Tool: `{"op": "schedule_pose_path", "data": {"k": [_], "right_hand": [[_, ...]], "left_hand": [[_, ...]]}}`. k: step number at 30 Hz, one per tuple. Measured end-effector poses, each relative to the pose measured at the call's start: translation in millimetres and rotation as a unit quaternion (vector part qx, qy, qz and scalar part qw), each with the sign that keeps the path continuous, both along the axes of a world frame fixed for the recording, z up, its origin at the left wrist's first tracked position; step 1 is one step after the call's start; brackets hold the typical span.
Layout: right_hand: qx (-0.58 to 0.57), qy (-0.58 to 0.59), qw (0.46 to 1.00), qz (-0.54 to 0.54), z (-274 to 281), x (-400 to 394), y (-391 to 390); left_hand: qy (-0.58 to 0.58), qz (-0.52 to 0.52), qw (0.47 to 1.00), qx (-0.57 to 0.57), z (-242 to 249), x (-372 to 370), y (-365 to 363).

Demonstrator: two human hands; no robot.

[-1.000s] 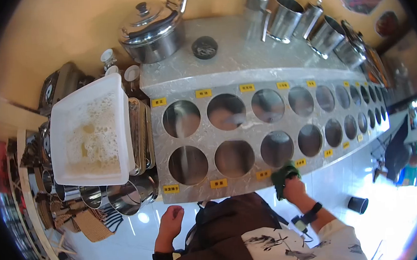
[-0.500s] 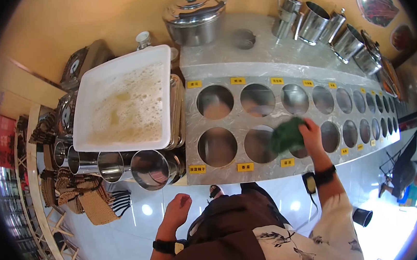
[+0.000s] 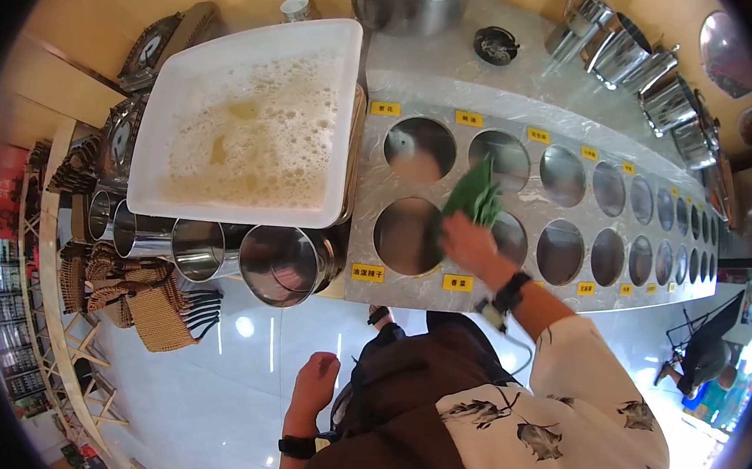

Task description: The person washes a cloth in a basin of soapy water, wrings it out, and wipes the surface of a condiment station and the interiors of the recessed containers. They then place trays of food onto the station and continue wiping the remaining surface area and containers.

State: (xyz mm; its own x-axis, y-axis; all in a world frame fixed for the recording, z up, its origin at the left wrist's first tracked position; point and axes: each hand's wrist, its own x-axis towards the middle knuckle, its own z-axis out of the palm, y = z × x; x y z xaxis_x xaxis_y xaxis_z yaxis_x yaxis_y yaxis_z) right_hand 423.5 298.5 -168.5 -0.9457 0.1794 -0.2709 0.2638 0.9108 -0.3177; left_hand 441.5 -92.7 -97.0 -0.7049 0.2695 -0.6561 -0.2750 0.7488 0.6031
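My right hand (image 3: 471, 247) is closed on a folded green cloth (image 3: 475, 194). The cloth lies against the grey marbled counter (image 3: 378, 293), among its round openings, and covers part of one in the front row. Close to the wrist, the yellow label strips (image 3: 458, 282) run along the counter's front edge. My left hand (image 3: 315, 382) hangs low in front of the counter, away from it, with the fingers curled in and nothing seen in them. Both wrists wear black bands.
A white tub (image 3: 150, 176) of foamy, yellowish water stands left of the openings. Below it, several steel canisters (image 3: 278, 263) lie on their sides. A large steel pot (image 3: 412, 5), a black ashtray-like dish (image 3: 495, 45) and steel jugs (image 3: 620, 47) stand along the back. Someone in dark clothes (image 3: 707, 355) is far right.
My right hand has moved left along the counter with the green cloth, from the third opening towards the second. The view has shifted slightly. My left hand stays low.
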Motion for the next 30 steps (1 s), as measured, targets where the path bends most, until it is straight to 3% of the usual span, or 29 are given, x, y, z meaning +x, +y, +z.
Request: {"op": "schedule_pose_path", "data": {"k": [4,6,8,10,12,14,16,18,19,21,22,24,30], "right_hand": [[-0.112,0.000,0.990,0.084,10.8,75.5,-56.8],[-0.205,-0.087,0.961,0.165,13.9,115.9,-68.1],[-0.348,-0.140,0.918,0.131,-48.2,178.3,-59.5],[-0.309,-0.351,0.881,0.076,-28.1,168.0,-33.1],[-0.322,-0.328,0.885,0.068,-5.6,154.3,-11.8],[-0.388,-0.405,0.823,-0.095,71.5,101.0,-0.8],[-0.497,-0.172,0.839,-0.140,74.3,88.6,10.0],[-0.465,-0.021,0.862,-0.201,91.4,49.9,3.7],[-0.467,-0.021,0.862,-0.197,79.9,43.2,-9.8],[-0.267,0.067,0.960,-0.058,36.7,31.5,-41.1],[-0.269,0.070,0.959,-0.056,24.9,29.1,-58.0],[-0.083,0.158,0.982,0.064,9.4,19.1,-91.1],[-0.061,0.231,0.971,0.008,-12.0,-63.2,-131.0]], "left_hand": [[0.022,0.028,0.998,0.054,-0.3,-14.6,16.9],[0.011,0.024,0.999,0.041,15.7,-24.0,22.7],[0.004,0.019,1.000,0.009,18.6,-24.5,18.4],[0.005,0.027,0.999,-0.027,11.7,-33.7,12.8],[0.018,0.028,0.999,-0.007,2.0,-24.8,-3.5],[0.008,0.012,0.999,-0.034,1.6,-24.1,-2.1],[0.030,-0.006,0.999,-0.022,-7.8,-21.6,0.4],[0.017,0.005,1.000,-0.001,-5.8,-21.2,11.3],[0.008,0.014,1.000,0.019,-3.3,-20.0,15.2],[0.002,0.013,1.000,0.021,2.3,-16.0,19.0],[-0.005,0.010,1.000,0.025,4.7,-16.5,19.5],[0.001,0.019,1.000,0.007,5.9,-15.3,13.7],[0.020,-0.012,0.997,-0.071,-2.3,0.8,-5.1]]}}
